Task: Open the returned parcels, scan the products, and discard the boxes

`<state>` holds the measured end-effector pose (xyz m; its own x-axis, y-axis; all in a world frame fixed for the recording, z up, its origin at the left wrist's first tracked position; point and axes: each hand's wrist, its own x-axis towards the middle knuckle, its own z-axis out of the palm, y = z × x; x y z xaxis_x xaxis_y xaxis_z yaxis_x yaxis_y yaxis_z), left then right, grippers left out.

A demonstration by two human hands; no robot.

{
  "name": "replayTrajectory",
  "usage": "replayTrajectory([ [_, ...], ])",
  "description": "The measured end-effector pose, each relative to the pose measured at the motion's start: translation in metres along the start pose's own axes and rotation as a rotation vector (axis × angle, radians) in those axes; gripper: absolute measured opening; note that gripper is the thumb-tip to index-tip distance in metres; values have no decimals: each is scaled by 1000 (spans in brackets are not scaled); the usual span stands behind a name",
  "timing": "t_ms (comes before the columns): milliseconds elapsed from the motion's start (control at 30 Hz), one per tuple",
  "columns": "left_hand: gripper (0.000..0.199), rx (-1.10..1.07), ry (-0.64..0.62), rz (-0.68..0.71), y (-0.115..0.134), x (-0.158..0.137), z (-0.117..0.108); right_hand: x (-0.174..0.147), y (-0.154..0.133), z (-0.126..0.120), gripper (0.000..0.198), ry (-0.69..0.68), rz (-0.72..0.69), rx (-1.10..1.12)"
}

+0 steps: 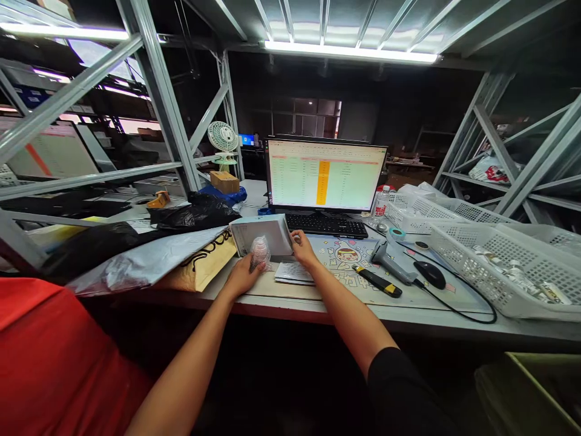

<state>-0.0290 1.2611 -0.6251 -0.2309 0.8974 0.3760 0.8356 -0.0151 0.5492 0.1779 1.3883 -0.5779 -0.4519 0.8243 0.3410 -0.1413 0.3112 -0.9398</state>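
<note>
My left hand is closed around a small rounded item in clear plastic wrap, pinkish inside; its exact kind does not show. Directly behind it a white box stands tilted on the desk, with faint print on its left part. My right hand pinches the right edge of this box. Below the box lies a small stack of white printed papers. A yellow-and-black box cutter rests on the desk mat, to the right of my right forearm.
A monitor and black keyboard stand behind. To the right are a barcode scanner, mouse and white plastic baskets. Mailing bags and a padded envelope lie left. Someone in red is close on the left.
</note>
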Motion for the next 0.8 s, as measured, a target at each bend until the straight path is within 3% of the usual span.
replayTrajectory([
  [100, 61, 17, -18, -3, 3, -1, -2, 7, -14, 12, 35, -3, -34, -60],
  [300, 59, 37, -45, -16, 8, -3, -5, 13, -39, 32, 51, 94, -72, -233],
  [400, 57, 32, -48, -10, 9, -4, -8, 16, -63, 27, 45, 176, -111, -292],
  [467, 56, 32, -49, -4, 9, -5, -9, 14, -89, 5, 41, 255, -204, -340],
  [567, 56, 40, -38, -13, 8, -5, -7, 3, -135, -54, 49, 363, -403, -361],
  [700, 55, 48, -49, -38, 8, -5, -2, -33, -192, -139, 59, 343, -574, -363],
  [800, 52, 43, -42, -56, 7, -4, 0, -70, -219, -173, 60, 258, -585, -407],
])
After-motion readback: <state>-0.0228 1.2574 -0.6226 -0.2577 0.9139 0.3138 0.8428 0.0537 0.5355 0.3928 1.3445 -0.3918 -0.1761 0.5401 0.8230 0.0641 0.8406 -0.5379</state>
